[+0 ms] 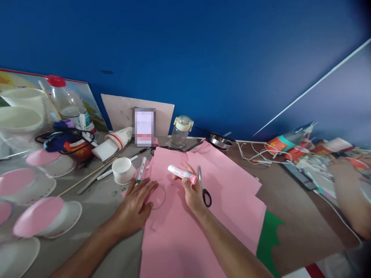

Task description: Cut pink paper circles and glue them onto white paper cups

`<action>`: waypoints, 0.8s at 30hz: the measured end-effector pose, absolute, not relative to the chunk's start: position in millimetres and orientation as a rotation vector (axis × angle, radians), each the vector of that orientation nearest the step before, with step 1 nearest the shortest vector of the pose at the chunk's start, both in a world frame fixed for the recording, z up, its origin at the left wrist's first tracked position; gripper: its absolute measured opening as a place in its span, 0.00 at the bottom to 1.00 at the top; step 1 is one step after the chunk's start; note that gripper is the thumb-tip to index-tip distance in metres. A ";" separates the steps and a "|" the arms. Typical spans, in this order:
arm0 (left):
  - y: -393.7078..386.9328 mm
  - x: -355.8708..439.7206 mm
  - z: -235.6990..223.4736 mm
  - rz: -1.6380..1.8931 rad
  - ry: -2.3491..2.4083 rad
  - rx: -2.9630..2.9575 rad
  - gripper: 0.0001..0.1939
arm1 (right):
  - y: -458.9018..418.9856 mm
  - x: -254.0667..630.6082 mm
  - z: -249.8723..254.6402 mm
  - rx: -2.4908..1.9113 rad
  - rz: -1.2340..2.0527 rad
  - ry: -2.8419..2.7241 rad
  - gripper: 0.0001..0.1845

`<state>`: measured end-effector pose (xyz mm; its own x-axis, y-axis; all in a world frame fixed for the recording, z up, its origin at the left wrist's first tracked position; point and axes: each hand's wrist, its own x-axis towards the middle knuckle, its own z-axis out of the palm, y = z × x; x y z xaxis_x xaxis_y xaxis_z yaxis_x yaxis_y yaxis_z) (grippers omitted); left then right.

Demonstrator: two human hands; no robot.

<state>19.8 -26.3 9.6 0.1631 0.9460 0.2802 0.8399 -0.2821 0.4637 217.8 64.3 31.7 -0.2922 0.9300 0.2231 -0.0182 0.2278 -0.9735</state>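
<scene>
- Clearly, we pinched the glue stick between the thumb and fingers of our right hand, tilted above the pink sheets.
- We had our left hand palm down, fingers somewhat spread, gripping nothing, beside the drawn circle.
- We had scissors lying on the sheets, just beside our right hand.
- Near our left fingers, a white cup stood on the desk, a marker beside it.
</scene>
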 end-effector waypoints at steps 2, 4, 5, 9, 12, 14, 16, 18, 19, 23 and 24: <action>-25.5 19.5 8.5 0.817 1.747 2.215 0.26 | 60.4 217.2 35.1 -0.925 1.104 -1.648 0.25; -24.3 19.5 6.2 0.868 1.773 2.197 0.25 | 57.2 216.5 32.9 -0.927 0.968 -1.750 0.27; -23.7 19.6 4.6 0.900 1.791 2.190 0.24 | 55.9 216.1 30.4 -0.913 0.904 -1.793 0.27; -20.7 19.7 -1.6 1.020 1.829 2.197 0.21 | 53.0 216.2 22.9 -0.831 0.653 -1.939 0.25; -19.3 19.0 -4.5 1.066 1.840 2.219 0.19 | 52.3 218.9 26.2 -0.751 0.565 -2.059 0.31; -19.1 18.7 -5.9 1.070 1.845 2.245 0.18 | 52.3 220.5 30.2 -0.703 0.611 -2.130 0.36; -19.4 18.9 -7.4 1.060 1.853 2.273 0.17 | 52.7 220.7 32.7 -0.700 0.681 -2.152 0.31; -20.1 19.6 -8.7 1.051 1.868 2.291 0.17 | 53.6 219.0 32.9 -0.730 0.754 -2.114 0.22; -20.5 20.1 -9.1 1.048 1.877 2.295 0.17 | 54.1 217.8 32.5 -0.740 0.786 -2.083 0.20; -21.8 21.3 -9.3 1.024 1.893 2.316 0.16 | 55.1 215.6 35.9 -0.716 0.836 -2.059 0.24; -21.9 21.4 -9.3 1.015 1.891 2.323 0.16 | 55.0 216.4 39.2 -0.711 0.846 -2.082 0.25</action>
